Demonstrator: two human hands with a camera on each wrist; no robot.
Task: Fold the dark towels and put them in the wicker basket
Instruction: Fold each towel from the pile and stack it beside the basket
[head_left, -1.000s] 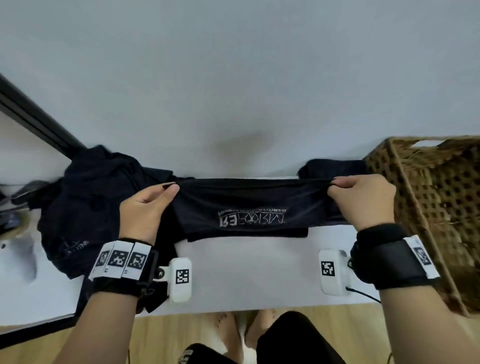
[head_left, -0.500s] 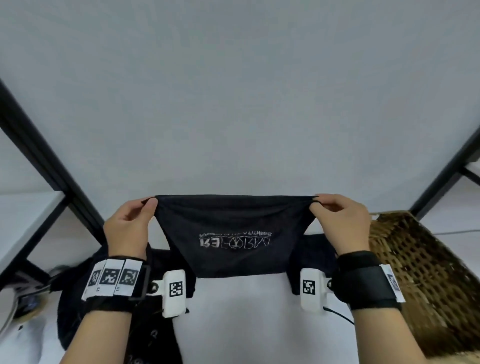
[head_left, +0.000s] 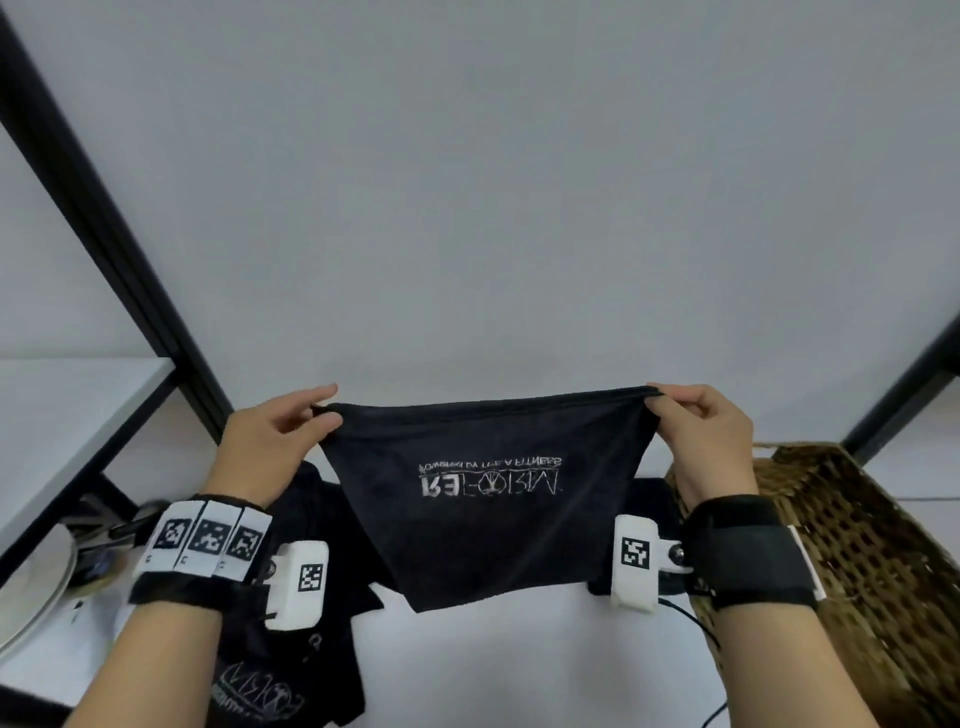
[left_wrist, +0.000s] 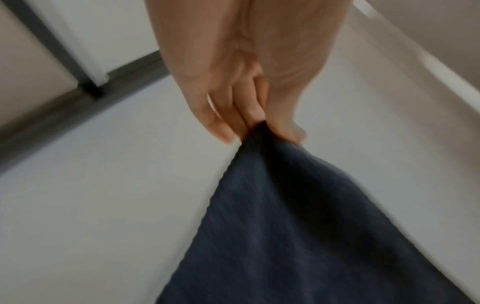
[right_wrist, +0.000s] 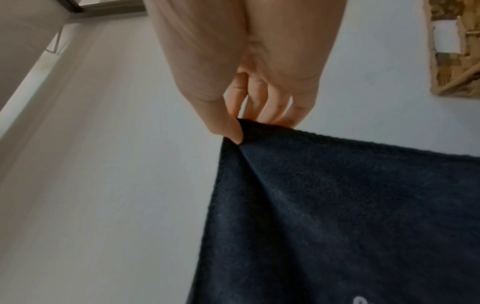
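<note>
A dark towel (head_left: 483, 499) with white lettering hangs in the air above the white table (head_left: 519, 670), stretched between my hands. My left hand (head_left: 317, 415) pinches its top left corner, and the left wrist view shows the left hand (left_wrist: 259, 127) with thumb and fingers closed on the towel (left_wrist: 298, 226). My right hand (head_left: 660, 402) pinches the top right corner; in the right wrist view the right hand (right_wrist: 241, 127) has its thumb pressed on the towel (right_wrist: 337, 205) hem. The wicker basket (head_left: 852, 571) stands at the right, beside my right wrist.
A heap of other dark towels (head_left: 291, 670) lies on the table under my left forearm, and more dark cloth (head_left: 649, 499) shows behind the held towel near the basket. A black frame post (head_left: 104, 208) slants at the left. A round pale object (head_left: 31, 597) sits at far left.
Both hands have lifted the towel off the table and raised it, so it now hangs down freely. The head view has tilted upward.
</note>
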